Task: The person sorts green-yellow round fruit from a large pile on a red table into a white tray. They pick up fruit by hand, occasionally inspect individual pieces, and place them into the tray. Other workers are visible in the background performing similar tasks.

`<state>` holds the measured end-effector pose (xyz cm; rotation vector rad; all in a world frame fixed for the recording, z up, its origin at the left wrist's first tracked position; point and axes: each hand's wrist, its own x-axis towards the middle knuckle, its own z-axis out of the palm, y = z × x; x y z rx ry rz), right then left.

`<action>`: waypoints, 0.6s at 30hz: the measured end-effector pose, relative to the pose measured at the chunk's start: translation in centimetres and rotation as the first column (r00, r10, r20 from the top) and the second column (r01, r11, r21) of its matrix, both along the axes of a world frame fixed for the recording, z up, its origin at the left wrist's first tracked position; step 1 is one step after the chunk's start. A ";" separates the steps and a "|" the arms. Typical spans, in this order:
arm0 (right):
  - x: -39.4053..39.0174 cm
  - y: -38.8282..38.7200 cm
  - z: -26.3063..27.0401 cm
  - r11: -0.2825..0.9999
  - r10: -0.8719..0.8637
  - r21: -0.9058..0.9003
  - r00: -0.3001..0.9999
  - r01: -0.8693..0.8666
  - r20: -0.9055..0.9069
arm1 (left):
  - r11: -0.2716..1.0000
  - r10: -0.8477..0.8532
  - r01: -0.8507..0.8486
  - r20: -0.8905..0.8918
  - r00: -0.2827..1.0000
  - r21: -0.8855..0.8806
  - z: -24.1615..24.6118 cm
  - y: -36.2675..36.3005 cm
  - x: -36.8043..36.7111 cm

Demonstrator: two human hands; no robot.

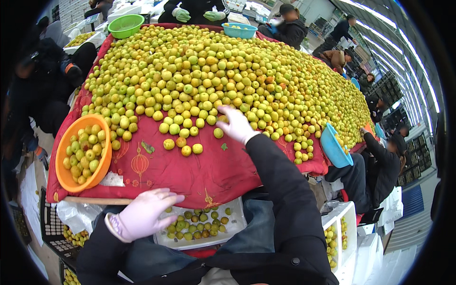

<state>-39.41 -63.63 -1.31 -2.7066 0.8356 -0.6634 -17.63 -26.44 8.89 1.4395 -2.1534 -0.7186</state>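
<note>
A large heap of round yellow-green fruit [213,82] covers much of a table with a red quilted cloth [228,167]. My right hand [235,124], in a pale glove, reaches over the front edge of the heap, its fingers touching or just above fruit; whether one is held is hidden. Gloved too, my left hand [151,213] hovers palm down at the table's near edge, fingers apart, holding nothing visible. Below that edge, at my lap, a white foam box [235,221] holds fruit in its bottom. An orange plastic basin [60,160] of fruit stands on the left.
Blue basins [333,149] [240,31] and a green basin [125,26] sit along the table's edges. Black crates [53,228] stand low on the left, a white foam box [347,235] of fruit on the right. Several people sit or stand around the table.
</note>
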 end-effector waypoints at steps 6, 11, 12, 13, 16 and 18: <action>2.0 -12.6 -0.3 0.876 -0.483 -0.045 0.875 0.481 -0.048 | 0.988 0.006 0.000 -0.039 0.999 0.151 0.9 0.6 2.0; 7.2 -14.6 -0.4 0.812 -0.581 0.075 0.814 0.578 0.012 | 0.973 -0.015 0.047 -0.140 0.990 0.228 0.4 0.3 2.8; 8.2 -14.3 -0.6 0.800 -0.591 0.199 0.801 0.565 0.099 | 0.972 -0.030 0.065 -0.151 0.988 0.227 0.2 0.2 2.8; 8.7 -14.3 -0.4 0.794 -0.584 0.220 0.811 0.566 0.021 | 0.966 -0.036 0.078 -0.173 0.984 0.245 0.1 0.1 2.9; 9.4 -13.3 -0.1 0.801 -0.546 0.285 0.838 0.526 -0.009 | 0.959 -0.059 0.111 -0.202 0.978 0.259 -0.1 -0.3 2.8; 9.8 -12.7 0.4 0.803 -0.514 0.367 0.857 0.469 0.031 | 0.965 -0.067 0.115 -0.201 0.977 0.237 0.0 -0.5 2.5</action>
